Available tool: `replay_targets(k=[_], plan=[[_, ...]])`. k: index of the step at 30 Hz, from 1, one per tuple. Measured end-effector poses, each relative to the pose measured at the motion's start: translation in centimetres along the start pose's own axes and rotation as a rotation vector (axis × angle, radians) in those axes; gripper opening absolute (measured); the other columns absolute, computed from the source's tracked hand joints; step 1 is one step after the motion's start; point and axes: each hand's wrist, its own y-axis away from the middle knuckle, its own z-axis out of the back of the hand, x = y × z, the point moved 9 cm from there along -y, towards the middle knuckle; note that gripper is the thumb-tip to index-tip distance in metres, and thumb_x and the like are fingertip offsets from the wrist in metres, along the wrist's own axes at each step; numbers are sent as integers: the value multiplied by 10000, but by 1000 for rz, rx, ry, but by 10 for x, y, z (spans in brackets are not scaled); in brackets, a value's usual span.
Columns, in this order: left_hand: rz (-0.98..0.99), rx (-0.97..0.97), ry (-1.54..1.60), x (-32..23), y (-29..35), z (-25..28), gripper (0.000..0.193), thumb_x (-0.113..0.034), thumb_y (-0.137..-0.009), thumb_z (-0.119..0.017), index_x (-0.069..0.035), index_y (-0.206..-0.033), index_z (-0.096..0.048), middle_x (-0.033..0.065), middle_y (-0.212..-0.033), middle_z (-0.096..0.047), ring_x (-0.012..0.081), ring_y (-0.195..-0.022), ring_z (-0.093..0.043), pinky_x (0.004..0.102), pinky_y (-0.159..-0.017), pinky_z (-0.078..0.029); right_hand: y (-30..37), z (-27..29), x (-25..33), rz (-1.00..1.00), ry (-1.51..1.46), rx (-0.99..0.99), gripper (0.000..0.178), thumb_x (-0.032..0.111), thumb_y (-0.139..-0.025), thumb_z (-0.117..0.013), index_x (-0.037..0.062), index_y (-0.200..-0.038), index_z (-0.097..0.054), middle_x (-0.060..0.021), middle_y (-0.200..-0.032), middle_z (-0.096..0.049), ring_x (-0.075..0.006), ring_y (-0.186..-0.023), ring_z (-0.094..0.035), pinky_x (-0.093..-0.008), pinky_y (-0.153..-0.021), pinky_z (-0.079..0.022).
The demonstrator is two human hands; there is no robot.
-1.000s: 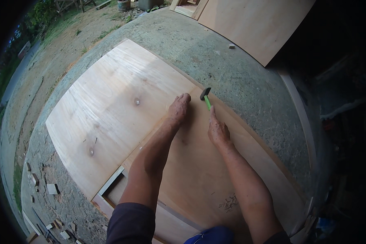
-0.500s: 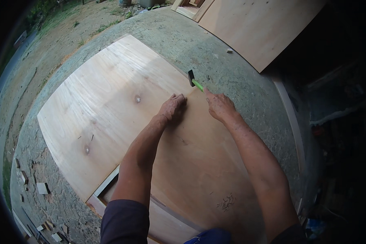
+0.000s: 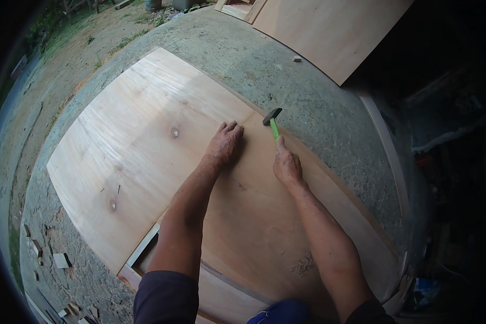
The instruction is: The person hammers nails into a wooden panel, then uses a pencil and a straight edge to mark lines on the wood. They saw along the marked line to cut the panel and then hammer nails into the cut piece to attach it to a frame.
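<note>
My right hand (image 3: 288, 168) is wrapped round the green handle of a hammer (image 3: 275, 127). The dark hammer head is up to the right of my left hand, near the far right edge of the panel. My left hand (image 3: 225, 141) rests on the pale plywood sheet (image 3: 140, 119), close to its seam with a browner plywood sheet (image 3: 259, 200). Its fingers are bent together, and whatever they pinch is hidden. A small heap of nails (image 3: 302, 265) lies on the browner sheet, beside my right forearm. Two more nails (image 3: 118, 189) are on the pale sheet at the left.
An opening in the wooden frame (image 3: 143, 251) shows beside my left elbow. Wood offcuts (image 3: 61, 261) are scattered on the rough concrete floor (image 3: 243, 59) at the left. Another plywood panel (image 3: 329, 32) is at the far right, next to a dark area.
My right hand has drawn slightly nearer, and the hammer has tilted, its head now further right. My left hand stays by the seam. The view has shifted slightly.
</note>
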Motion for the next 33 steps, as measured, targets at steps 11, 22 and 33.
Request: replay_targets(k=[11,22,33], plan=[[595,-234,33,18,-35,-6,119,-230,-900,-649,-175,-988,-706,66,-973,-704,271,-1023,-612,387,-984,-436,13,-38,-9,-13,-208,-30,622,104,-973,-483,36,-1547,-253,-282,-937,-686,-448,-866,-685,-511,-743,-547],[604,-157,-105,22,-71,-28,238,-336,-904,-638,-196,-1063,-746,5,-1190,-662,220,-1231,-532,432,-1153,-267,15,-29,-22,-94,-250,2,597,148,-988,-491,79,-1544,-283,-264,-876,-684,-436,-816,-687,-505,-703,-549],[602,-126,-134,13,-75,-26,283,-360,-886,-654,-145,-1033,-766,30,-1215,-661,230,-1263,-514,412,-1153,-244,3,0,-16,82,-337,-88,592,94,-960,-511,68,-1525,-338,-306,-901,-647,-438,-853,-668,-510,-739,-513]])
